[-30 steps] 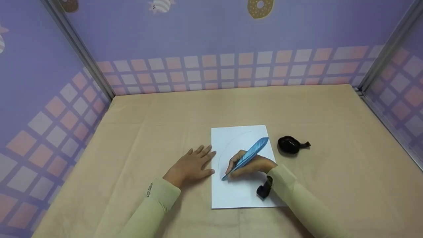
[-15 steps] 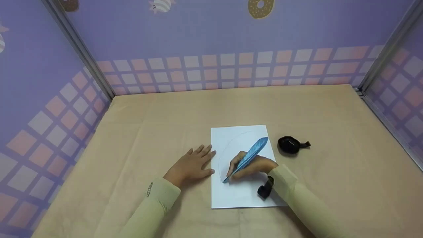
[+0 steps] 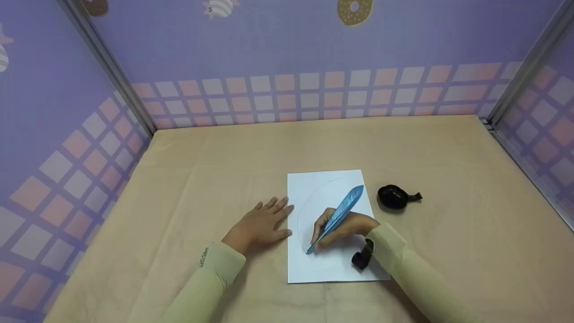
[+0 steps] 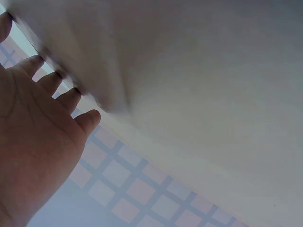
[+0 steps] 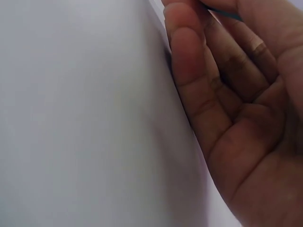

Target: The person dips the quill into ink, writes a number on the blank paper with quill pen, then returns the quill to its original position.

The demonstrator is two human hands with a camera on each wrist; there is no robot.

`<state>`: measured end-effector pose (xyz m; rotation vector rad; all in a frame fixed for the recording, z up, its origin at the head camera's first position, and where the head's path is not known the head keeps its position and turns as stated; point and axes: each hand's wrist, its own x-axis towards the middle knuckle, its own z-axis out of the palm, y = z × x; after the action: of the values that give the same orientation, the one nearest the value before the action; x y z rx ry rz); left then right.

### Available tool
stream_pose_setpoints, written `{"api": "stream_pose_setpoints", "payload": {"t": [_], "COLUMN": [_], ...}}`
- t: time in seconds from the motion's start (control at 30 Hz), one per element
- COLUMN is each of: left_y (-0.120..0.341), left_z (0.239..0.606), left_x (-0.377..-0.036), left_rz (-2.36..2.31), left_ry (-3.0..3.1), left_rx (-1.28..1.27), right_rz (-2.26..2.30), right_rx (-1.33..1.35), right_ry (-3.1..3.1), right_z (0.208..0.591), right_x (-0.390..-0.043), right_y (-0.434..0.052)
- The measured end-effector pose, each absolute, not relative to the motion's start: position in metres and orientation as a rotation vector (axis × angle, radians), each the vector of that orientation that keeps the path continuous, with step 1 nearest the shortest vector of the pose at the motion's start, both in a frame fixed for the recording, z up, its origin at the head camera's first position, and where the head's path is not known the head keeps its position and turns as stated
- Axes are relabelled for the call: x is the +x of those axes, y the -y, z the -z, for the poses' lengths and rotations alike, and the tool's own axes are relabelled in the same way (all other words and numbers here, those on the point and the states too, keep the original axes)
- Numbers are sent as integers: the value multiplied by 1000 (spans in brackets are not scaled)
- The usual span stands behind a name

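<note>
A white sheet of paper (image 3: 323,269) lies on the tan table, with a faint curved line drawn on its left part. My right hand (image 3: 343,229) grips a blue feather quill (image 3: 343,210), whose tip (image 3: 308,252) touches the paper near the sheet's left side. In the right wrist view the curled fingers (image 5: 189,61) rest against the white paper (image 5: 85,118). My left hand (image 3: 260,224) lies flat with fingers spread on the table just left of the sheet, fingertips at its edge. The left wrist view shows that palm (image 4: 33,142) pressed on the cloth.
A small black ink dish (image 3: 393,196) with a short handle sits on the table right of the paper. Purple panel walls (image 3: 287,58) with a checked band close in the tan table (image 3: 202,157) at back and both sides.
The quill tip has slid down the paper toward me, extending the curved line. My right hand moved slightly nearer with it. The left hand stayed put.
</note>
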<state>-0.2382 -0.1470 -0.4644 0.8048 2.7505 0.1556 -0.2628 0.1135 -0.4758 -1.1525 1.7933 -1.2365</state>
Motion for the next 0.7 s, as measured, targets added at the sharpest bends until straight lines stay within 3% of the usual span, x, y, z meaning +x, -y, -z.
{"api": "stream_pose_setpoints", "payload": {"t": [0.7], "left_y": [147], "left_z": [464], "left_x": [-236], "left_rz": [-147], "left_ry": [-2768], "left_rx": [825], "right_rz": [1121], "right_rx": [-1072], "right_ry": [-1842], "right_z": [476], "right_x": [-261], "right_y": [-118]}}
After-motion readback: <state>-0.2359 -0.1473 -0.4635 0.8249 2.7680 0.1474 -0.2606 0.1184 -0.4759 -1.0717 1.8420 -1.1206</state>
